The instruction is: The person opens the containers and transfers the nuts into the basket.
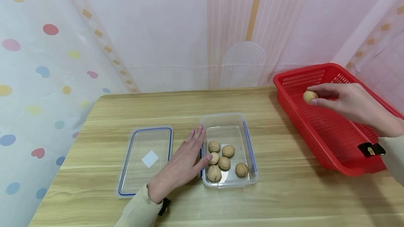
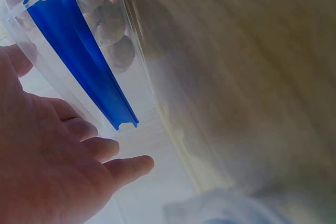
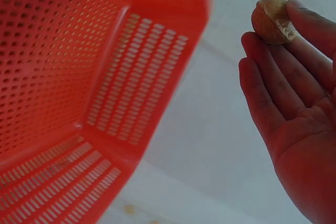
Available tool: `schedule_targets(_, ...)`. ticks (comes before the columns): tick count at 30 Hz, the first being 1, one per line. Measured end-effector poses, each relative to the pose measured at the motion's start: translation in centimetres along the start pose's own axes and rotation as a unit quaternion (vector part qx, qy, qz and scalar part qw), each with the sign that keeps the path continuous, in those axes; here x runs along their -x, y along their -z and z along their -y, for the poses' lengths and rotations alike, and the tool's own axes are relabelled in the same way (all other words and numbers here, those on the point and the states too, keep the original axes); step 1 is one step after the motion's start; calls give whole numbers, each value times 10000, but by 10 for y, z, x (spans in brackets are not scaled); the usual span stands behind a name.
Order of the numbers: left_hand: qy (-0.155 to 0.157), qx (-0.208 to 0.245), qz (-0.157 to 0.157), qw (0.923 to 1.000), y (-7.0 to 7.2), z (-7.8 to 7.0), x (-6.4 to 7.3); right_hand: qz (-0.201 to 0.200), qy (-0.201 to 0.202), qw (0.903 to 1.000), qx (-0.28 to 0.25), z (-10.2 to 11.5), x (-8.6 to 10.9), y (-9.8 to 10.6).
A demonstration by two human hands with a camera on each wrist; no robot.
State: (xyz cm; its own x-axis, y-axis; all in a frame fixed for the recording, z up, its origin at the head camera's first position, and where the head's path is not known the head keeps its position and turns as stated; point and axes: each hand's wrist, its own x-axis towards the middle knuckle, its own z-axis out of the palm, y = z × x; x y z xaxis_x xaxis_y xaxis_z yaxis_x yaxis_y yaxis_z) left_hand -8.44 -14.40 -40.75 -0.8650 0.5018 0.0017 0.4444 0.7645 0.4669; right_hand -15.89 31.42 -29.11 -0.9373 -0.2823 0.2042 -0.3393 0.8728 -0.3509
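Between thumb and fingertips, my right hand pinches a walnut above the red plastic basket. The right wrist view shows the same walnut with a pale rough patch on its shell. My left hand lies with straight fingers along the left side of a clear plastic box, its thumb reaching over the rim. Several walnuts sit in the box, mostly toward its near left part. A blue clip strip on the box's side shows in the left wrist view.
The box's clear lid, with a blue seal and a white square label, lies flat on the wooden table left of the box. Behind the table hangs a patterned cloth. The basket stands at the table's right side.
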Motion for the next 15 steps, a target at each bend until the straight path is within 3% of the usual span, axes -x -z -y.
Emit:
schedule_targets(5, -21, 13, -10, 10000, 0, 0, 1, 545, -236, 9982, -72, -13, -15, -4)
schedule_targets(15, -17, 7, -23, 10000, -1, 0, 0, 1007, -418, 9916, -692, -36, -30, -17)
